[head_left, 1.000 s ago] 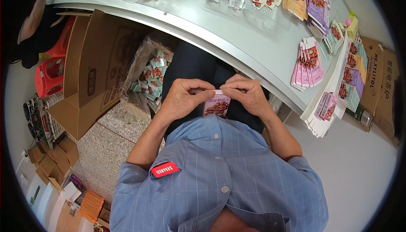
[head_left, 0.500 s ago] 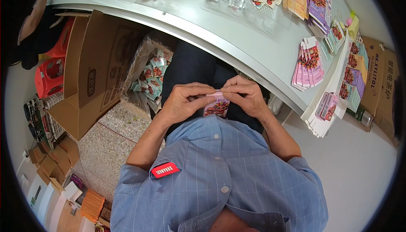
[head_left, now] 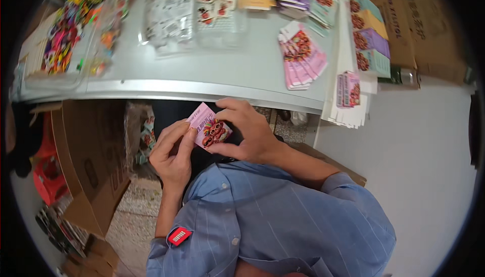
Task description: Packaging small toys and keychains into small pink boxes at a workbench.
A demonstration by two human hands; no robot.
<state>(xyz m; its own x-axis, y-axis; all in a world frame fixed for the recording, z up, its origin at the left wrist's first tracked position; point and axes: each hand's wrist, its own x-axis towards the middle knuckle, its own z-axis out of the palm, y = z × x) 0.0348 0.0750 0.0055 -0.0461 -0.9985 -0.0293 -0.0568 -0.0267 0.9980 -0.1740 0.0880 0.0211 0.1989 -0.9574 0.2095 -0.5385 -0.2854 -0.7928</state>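
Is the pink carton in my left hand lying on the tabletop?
No, the left hand holds the pink carton over the dark trousers, outside the near edge of the tabletop.

Blue shirt (head_left: 303, 206), lower centre: thin pale lines, pale round buttons (head_left: 235, 241) down front. Sleeves (head_left: 348, 186) short. Red tag (head_left: 180, 236), white lettering, at chest, lower left. Dark trousers (head_left: 167, 111) mid-frame.

Held by you: pink rectangular printed packet (head_left: 214, 131), smooth paper or thin card. Worn by you: blue checked shirt (head_left: 308, 203), matt woven cloth. Before you: pale grey tabletop (head_left: 134, 67), smooth, faintly glossy; clear rectangular tray (head_left: 222, 41), shiny plastic. At your left: brown open carton (head_left: 96, 176), matt cardboard; red stool (head_left: 46, 186), smooth plastic; speckled grey floor (head_left: 135, 221), stone-like.
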